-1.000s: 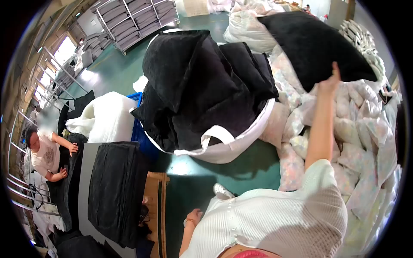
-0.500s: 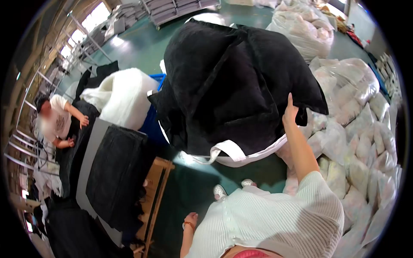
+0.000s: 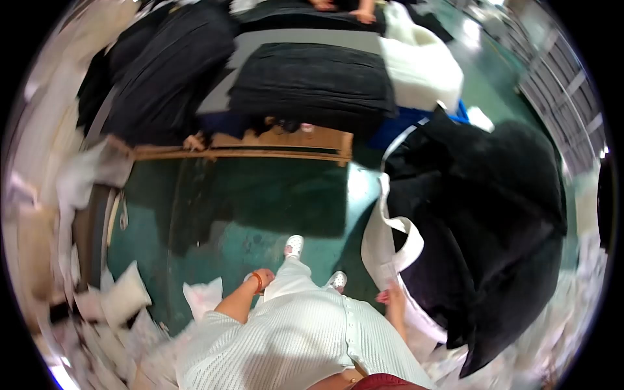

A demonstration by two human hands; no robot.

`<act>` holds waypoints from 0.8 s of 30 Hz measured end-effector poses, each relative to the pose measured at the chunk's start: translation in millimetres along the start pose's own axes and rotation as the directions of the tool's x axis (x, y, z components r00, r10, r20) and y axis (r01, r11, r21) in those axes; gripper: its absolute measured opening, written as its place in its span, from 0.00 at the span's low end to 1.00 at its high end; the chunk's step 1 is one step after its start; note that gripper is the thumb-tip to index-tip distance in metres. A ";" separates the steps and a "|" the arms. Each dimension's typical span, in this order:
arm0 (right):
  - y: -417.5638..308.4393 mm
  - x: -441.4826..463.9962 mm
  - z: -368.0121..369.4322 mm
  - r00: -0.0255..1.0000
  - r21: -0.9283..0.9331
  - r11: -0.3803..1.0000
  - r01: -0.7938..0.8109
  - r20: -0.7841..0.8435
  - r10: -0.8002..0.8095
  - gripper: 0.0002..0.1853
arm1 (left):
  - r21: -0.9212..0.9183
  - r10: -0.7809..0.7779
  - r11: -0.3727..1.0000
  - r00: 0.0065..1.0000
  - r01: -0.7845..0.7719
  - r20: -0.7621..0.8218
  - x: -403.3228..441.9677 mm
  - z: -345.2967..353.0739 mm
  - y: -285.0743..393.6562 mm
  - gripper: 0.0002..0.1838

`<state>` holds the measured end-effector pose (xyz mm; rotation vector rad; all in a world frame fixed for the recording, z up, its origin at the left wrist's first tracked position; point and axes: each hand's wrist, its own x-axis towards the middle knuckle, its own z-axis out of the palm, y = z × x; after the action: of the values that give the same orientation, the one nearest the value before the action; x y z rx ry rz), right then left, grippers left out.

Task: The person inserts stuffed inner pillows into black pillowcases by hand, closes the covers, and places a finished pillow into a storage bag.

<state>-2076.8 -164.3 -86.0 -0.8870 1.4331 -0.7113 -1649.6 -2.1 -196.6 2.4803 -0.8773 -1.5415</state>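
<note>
My left hand [image 3: 263, 278], with an orange bracelet at the wrist, hangs by my hip with its fingers loosely curled; nothing shows in it. Low at my other side is my right hand [image 3: 391, 299], close to the rim of a large white bag [image 3: 377, 250]. Its fingers are smeared, and I cannot tell whether they touch the bag. Big black cushions [image 3: 494, 214] fill that bag and bulge over its edge. A white strap loop [image 3: 411, 246] stands out from the rim on my side.
A wooden-framed table [image 3: 260, 155] ahead carries folded black fabric [image 3: 312, 81] and more black piles [image 3: 175, 71]. A co-worker's hands [image 3: 361, 13] rest at its far side. White batting [image 3: 422, 65] sits over a blue bin [image 3: 406, 123]. White pillows [image 3: 127, 296] lie at lower left.
My view has turned left, so the table is now ahead and the bag to the right. My right hand has come off the black cushions and dropped beside the bag's rim.
</note>
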 end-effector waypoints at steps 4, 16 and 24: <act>-0.8 5.7 65.4 0.900 -0.211 0.976 0.056 0.433 0.042 0.15 | 0.117 -0.062 0.991 0.998 0.063 -0.017 -33.7 -3.1 -25.7 0.16; -43.1 11.3 354.1 0.600 -0.587 0.386 0.712 0.794 0.102 0.16 | -0.572 -0.282 0.797 0.956 0.191 -0.074 -21.4 13.8 -331.4 0.13; -57.3 -72.6 613.0 0.197 -0.300 0.324 0.897 0.929 0.313 0.17 | -0.965 -0.672 0.022 0.718 0.261 0.179 -90.4 -12.6 -463.8 0.18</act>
<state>-1464.4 -79.0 -39.8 -2.1847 0.1584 0.5355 -1473.2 426.9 -288.1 1.8069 0.9843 -1.0242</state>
